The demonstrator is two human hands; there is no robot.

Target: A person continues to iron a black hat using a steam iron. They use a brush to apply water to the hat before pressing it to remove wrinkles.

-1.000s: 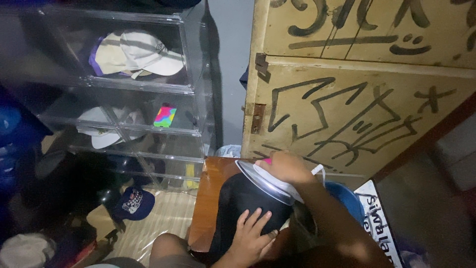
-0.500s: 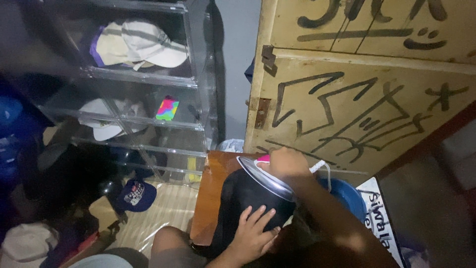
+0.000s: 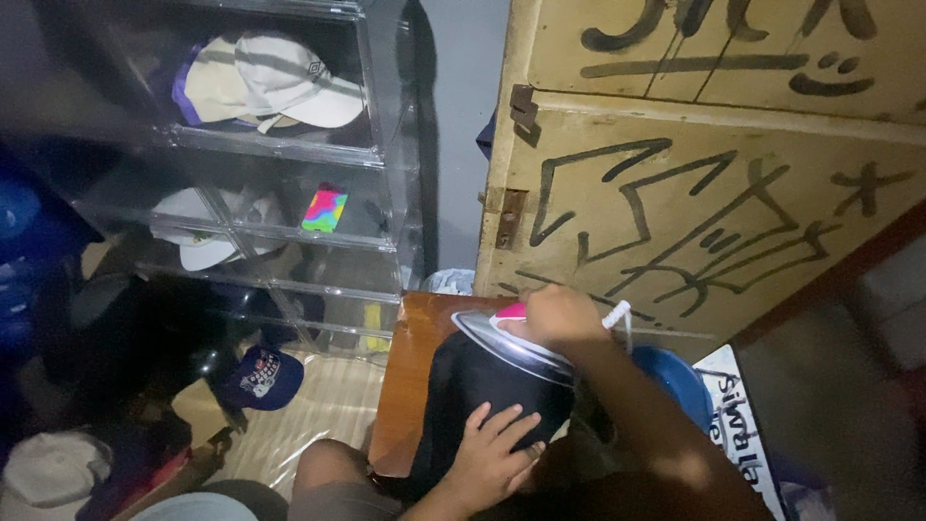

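Note:
My right hand (image 3: 559, 316) grips the pink handle of a clothes iron (image 3: 509, 343), whose silver soleplate rests tilted on a black garment (image 3: 473, 388). That cloth lies over a small brown wooden table (image 3: 405, 365). My left hand (image 3: 490, 452) presses flat on the near part of the black garment, fingers spread, just below the iron. A white cord (image 3: 617, 316) runs off behind the right hand.
A clear plastic drawer tower (image 3: 289, 145) with caps (image 3: 270, 82) stands at the left. A dark blue cap (image 3: 258, 376) lies on the floor below it. A painted wooden door (image 3: 714, 183) rises behind the table. A blue round object (image 3: 675, 378) sits at the right.
The view has shifted slightly. The iron and my right hand stay at the far end of the garment; my left hand stays flat on it.

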